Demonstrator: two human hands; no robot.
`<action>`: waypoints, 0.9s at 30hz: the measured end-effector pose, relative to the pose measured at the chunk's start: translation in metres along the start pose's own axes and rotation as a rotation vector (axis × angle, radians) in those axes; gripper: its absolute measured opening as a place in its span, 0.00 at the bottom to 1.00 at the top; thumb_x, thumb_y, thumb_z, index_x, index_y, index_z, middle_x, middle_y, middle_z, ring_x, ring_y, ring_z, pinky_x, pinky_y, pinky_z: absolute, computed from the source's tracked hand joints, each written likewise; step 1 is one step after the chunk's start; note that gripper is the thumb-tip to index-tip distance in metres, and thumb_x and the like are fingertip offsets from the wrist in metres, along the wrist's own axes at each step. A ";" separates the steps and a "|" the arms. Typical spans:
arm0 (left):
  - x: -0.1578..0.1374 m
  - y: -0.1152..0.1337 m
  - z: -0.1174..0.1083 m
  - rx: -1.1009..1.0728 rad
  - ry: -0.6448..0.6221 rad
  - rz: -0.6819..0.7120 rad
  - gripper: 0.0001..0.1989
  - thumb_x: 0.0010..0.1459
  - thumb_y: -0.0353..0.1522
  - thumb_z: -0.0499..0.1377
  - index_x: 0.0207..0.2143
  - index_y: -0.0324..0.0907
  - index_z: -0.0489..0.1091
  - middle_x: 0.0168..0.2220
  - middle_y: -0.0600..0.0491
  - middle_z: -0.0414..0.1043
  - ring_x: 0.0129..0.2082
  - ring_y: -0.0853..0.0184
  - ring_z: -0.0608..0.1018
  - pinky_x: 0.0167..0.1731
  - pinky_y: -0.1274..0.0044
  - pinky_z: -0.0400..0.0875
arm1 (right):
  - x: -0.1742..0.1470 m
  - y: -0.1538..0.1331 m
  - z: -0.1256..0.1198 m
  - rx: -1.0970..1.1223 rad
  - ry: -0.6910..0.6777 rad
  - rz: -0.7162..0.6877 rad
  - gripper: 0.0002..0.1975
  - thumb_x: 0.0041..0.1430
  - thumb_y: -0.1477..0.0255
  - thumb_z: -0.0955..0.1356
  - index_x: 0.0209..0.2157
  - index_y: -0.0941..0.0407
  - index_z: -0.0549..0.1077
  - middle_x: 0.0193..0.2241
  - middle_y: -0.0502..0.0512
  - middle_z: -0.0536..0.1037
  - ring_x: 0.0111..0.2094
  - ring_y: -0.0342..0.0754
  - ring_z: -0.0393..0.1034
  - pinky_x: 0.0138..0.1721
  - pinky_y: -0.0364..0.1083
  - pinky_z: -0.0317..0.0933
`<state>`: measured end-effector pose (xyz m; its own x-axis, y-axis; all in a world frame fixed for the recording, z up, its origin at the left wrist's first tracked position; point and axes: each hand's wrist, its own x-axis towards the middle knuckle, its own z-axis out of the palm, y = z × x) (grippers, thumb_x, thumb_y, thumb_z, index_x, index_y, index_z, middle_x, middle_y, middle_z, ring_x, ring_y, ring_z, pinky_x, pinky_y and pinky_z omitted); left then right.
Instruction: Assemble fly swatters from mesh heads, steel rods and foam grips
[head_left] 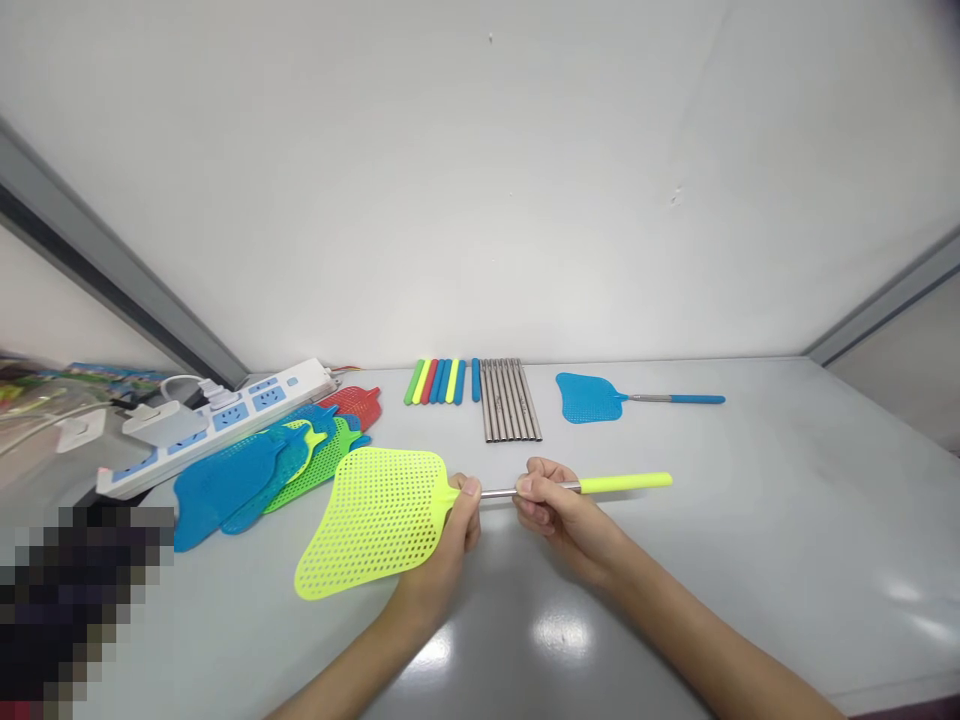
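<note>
A yellow fly swatter (382, 520) is held level above the grey table by both my hands. My left hand (461, 520) pinches it at the neck, where the perforated head meets the thin metal rod. My right hand (551, 505) is closed round the rod near the yellow grip (626, 483), which points to the right. A short stretch of bare rod shows between the two hands. Beyond them lies a blue fly swatter (591, 398) with a metal rod and blue grip.
Several metal tubes (510, 400) lie side by side near the wall, left of them several coloured grips (435, 382). Loose swatter heads (225, 485) in blue, green, yellow and red overlap at left, against a white power strip (225, 418) with plugs and cables. The table (750, 560) extends right.
</note>
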<state>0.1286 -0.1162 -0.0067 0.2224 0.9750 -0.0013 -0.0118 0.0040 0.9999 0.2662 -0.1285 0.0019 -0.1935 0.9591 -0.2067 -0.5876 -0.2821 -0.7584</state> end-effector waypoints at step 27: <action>0.000 -0.012 -0.009 -0.081 -0.031 -0.026 0.19 0.56 0.44 0.39 0.21 0.42 0.55 0.14 0.61 0.46 0.14 0.75 0.50 0.16 0.79 0.44 | -0.006 0.008 0.000 -0.128 -0.088 0.116 0.11 0.49 0.65 0.64 0.21 0.59 0.66 0.18 0.50 0.66 0.18 0.38 0.56 0.19 0.40 0.44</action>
<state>0.1195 -0.1146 -0.0189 0.2540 0.9669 -0.0258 -0.0841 0.0486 0.9953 0.2627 -0.1366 -0.0025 -0.3249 0.9130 -0.2468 -0.4536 -0.3794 -0.8064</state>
